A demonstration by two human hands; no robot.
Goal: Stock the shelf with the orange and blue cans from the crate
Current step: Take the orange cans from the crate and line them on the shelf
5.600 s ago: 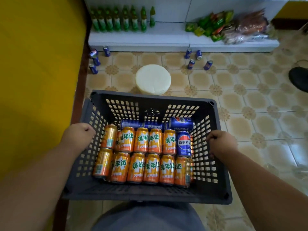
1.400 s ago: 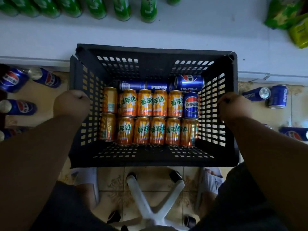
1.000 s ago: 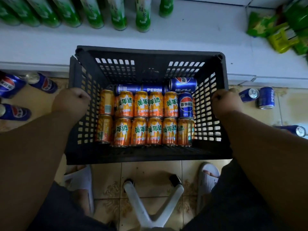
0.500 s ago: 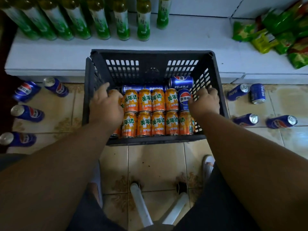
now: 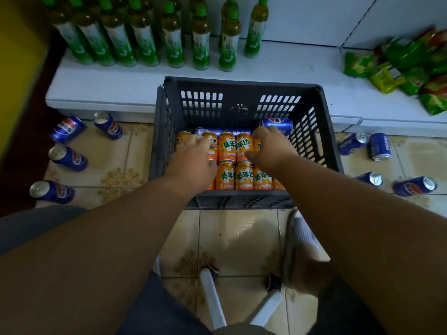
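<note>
Orange cans (image 5: 244,147), smooth printed cylinders, lie packed in two rows on the floor of the dark slotted plastic crate (image 5: 312,117), with glossy blue cans (image 5: 277,124) along its far wall. From my feed, the left hand (image 5: 193,157) curls loosely over the leftmost orange cans; the right hand (image 5: 271,147) spreads over those on the right. Whether either has actually gripped a can, I cannot tell. Behind the crate runs the flat white shelf (image 5: 101,85).
</note>
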